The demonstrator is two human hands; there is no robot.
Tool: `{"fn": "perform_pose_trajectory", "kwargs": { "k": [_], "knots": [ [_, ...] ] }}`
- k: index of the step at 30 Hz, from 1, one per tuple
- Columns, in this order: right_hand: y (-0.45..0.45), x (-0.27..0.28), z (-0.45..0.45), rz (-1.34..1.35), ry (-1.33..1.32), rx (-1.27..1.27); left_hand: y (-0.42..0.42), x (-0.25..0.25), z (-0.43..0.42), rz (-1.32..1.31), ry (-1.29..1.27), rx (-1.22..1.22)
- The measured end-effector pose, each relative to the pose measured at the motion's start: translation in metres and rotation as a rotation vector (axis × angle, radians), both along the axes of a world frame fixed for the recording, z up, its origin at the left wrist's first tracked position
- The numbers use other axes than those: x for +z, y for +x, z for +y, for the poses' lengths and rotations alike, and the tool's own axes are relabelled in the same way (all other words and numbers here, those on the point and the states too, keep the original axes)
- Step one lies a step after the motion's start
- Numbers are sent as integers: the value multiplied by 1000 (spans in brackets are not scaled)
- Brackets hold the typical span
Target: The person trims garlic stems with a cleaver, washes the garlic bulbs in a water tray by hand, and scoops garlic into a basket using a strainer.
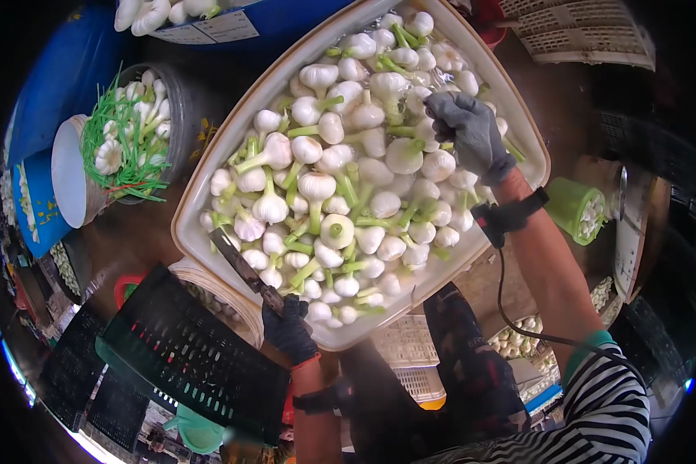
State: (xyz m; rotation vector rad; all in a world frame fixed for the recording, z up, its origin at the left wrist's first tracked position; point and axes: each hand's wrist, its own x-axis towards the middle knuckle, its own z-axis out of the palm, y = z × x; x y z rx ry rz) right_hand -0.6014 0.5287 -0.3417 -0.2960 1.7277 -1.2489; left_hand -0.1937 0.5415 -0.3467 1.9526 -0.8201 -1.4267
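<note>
A large white tub [535, 147] with a brown rim holds many garlic bulbs [317, 185] with trimmed green stems, lying in water. My left hand [288, 329], in a dark glove, is closed around the handle of a knife [243, 263] at the tub's near left edge. The knife's blade points up and left over the bulbs. Above the bulbs on the tub's right side is my right hand [472, 131], in a grey glove with its fingers curled in. Whatever those fingers may hold is hidden.
A bucket [184, 116] of garlic with green string stands at the left, beside a round white lid [69, 174]. Below it leans a dark green crate [185, 348]. A light green basket [568, 205] is at the right. A cable [510, 317] hangs from my right wrist.
</note>
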Motion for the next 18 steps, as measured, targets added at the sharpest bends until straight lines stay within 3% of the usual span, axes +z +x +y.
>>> {"fn": "perform_pose_trajectory", "kwargs": {
  "k": [5,6,8,9,10,12,14,16,18],
  "knots": [
    [2,45,43,65,-4,124,-5,8,2,57,-30,-16],
    [-1,61,68,226,-12,230,-4,7,2,70,-46,-13],
    [-22,53,140,-308,-105,-145,-2,7,2,78,-55,-8],
    [-42,49,180,-466,215,-248,-1,6,1,70,-49,-3],
    [-53,25,228,-154,645,-104,0,6,1,58,-46,4],
    [-53,10,299,1159,1099,789,-1,4,0,62,-44,2],
    [-39,29,264,969,940,590,4,5,0,30,-80,-35],
    [-21,34,211,756,669,384,15,-4,0,22,56,-31],
    [6,26,144,1094,270,550,3,-3,-2,22,-49,41]
  ]
}}
